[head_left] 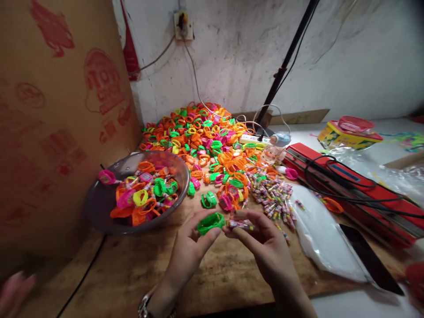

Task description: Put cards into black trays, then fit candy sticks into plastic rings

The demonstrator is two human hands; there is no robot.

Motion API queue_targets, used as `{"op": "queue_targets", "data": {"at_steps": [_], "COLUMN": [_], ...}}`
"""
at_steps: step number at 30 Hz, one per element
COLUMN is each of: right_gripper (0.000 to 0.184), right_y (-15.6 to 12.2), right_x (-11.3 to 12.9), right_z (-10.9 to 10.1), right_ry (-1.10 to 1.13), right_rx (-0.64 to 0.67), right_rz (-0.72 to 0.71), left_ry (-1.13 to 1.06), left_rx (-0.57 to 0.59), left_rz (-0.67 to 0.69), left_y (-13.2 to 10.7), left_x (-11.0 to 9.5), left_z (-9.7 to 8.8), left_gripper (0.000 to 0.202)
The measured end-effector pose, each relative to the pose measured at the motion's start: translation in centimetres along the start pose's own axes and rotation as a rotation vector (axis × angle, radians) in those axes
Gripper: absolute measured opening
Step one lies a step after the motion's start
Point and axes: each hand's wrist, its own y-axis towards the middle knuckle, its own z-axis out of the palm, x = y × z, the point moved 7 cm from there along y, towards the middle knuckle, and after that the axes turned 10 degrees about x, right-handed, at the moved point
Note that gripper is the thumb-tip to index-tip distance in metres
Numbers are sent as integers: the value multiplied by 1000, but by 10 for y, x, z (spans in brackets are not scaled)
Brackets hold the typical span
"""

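Observation:
Between the thumb and fingers of my left hand (190,243) is a green toy watch (210,223), its strap bent into a loop. My right hand (265,238) pinches small printed-wrapper candy sticks (239,224) right beside the watch; how many is hard to see. Just beyond my hands lie another green toy watch (208,200) and a pink one (225,202). A heap of similar candy sticks (273,196) lies to the right. On the left, a translucent grey bowl (96,216) holds toy watches, several with candy sticks in their straps.
A big pile of toy watches (198,128) covers the table's back. To the right are clear plastic bags (323,234), a dark flat object (371,258) and a red bag sealer (351,181) with black cables. A cardboard box (66,110) stands left, a power strip (253,139) behind.

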Motion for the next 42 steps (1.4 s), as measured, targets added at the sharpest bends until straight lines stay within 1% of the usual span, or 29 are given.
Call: {"op": "queue_targets", "data": {"at_steps": [1, 4, 6, 8, 11, 14, 19, 22, 25, 27, 30, 33, 35, 37, 39, 42], "right_gripper": [23, 30, 32, 31, 26, 24, 43, 45, 47, 49, 52, 44, 36, 33, 35, 42], "right_y": [-1, -6, -9, -11, -12, -12, -13, -14, -17, -18, -21, -26, -28, -28, -25, -22], "right_x": [5, 24, 35, 41, 43, 35, 21, 19, 22, 22, 21, 18, 14, 10, 9, 8], "right_z": [1, 6, 12, 18, 27, 30, 31, 35, 41, 44, 48, 51, 51, 50, 47, 40], "right_ry": [-78, -389, -556, -698, -902, -1010, -1147, -1186, -1248, -1296, -1357, -1427, -1470, -1485, -1487, -1519], "right_rx": [-1, -48, -59, -34, 13, 40, 94, 114, 72, 36, 17, 44, 95, 138, 113, 7], "right_rz": [-45, -248, -373, -471, -560, -568, -555, -587, -639, -644, -643, -666, -678, -684, -689, -690], "left_ry": [21, 98, 144, 174, 192, 215, 274, 298, 290, 281, 274, 239, 192, 146, 128, 157], "left_rx": [-7, -16, -13, -20, -46, -74, -69, -56, -56, -64, -74, -63, -55, -53, -55, -49], "left_rz": [20, 76, 98, 86, 40, 17, 10, 18, 9, -4, -29, -65, -95, -123, -149, -169], "left_y": [-2, -4, -5, -6, -8, -10, -10, -10, -10, -10, -9, -8, -8, -8, -8, -7], "left_x": [-1, -5, -9, -11, -15, -20, -22, -19, -16, -14, -12, -7, -2, 3, 8, 9], "left_z": [-1, -3, -3, -5, -8, -11, -11, -10, -8, -7, -7, -7, -7, -7, -7, -6], "left_gripper": [25, 15, 12, 12, 10, 7, 6, 5, 5, 5, 6, 5, 5, 5, 5, 8]}}
